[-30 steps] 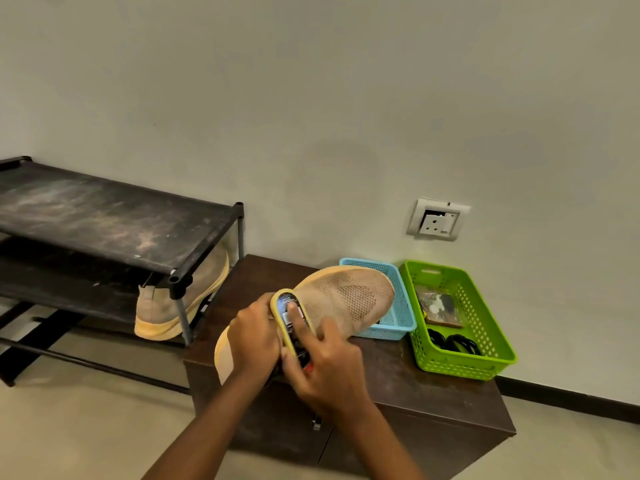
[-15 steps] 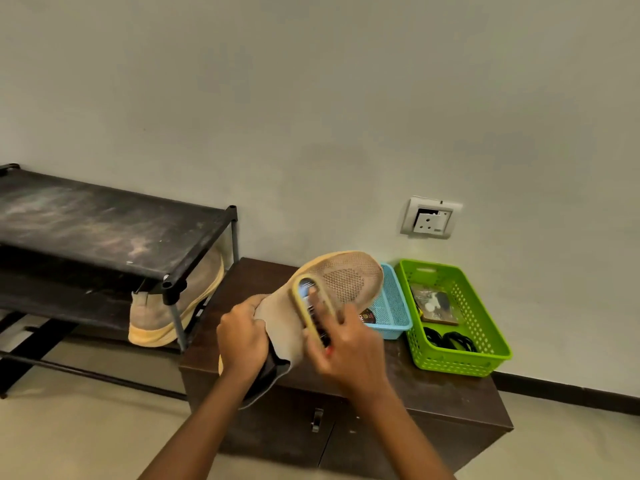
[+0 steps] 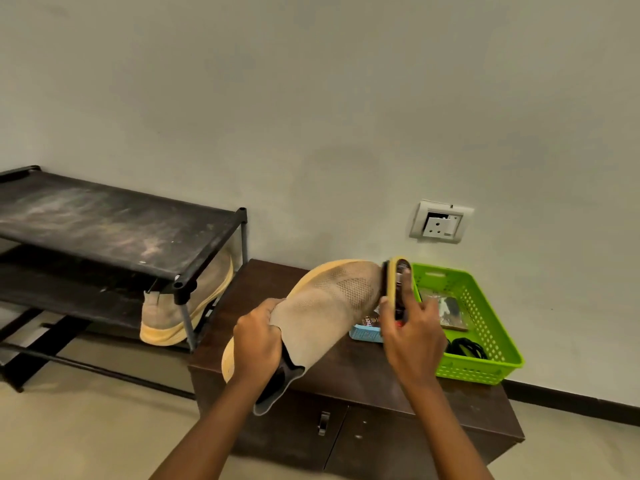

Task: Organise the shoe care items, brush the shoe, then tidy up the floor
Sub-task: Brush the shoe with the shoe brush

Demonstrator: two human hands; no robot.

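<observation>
While the left hand (image 3: pixel 256 341) is gripping the shoe (image 3: pixel 329 306) at its heel opening, fingers curled over the collar, I am watching the right hand (image 3: pixel 414 344) holding the brush (image 3: pixel 398 289) against the toe. Both hands are keeping the shoe lifted off the cabinet top (image 3: pixel 363 372). It is tilting, with the toe raised toward the back edge and the heel hanging out past the front edge. It is a beige knit shoe with a yellow sole, and the sole is facing away from me.

The brush has a yellow body. It is standing nearly upright, with its dark bristles touching the tip of the toe and the right fingers wrapping round its back.

A blue basket (image 3: pixel 365 334) is sitting behind the shoe near the middle of the cabinet top, mostly hidden by the shoe and the right hand. A green basket (image 3: pixel 485 341) is taking up the right end of the top. It is holding a flat packet (image 3: pixel 450 311) and some black coils (image 3: pixel 465 348), laces perhaps, though the view is too small for me to be sure.

A black shoe rack (image 3: pixel 104 226) is standing on the floor just left of the cabinet, its top shelf dusty. A second beige shoe (image 3: pixel 194 306) is leaning at the right end of its lower shelf. A wall socket (image 3: pixel 440 223) is showing on the wall above the green basket.
</observation>
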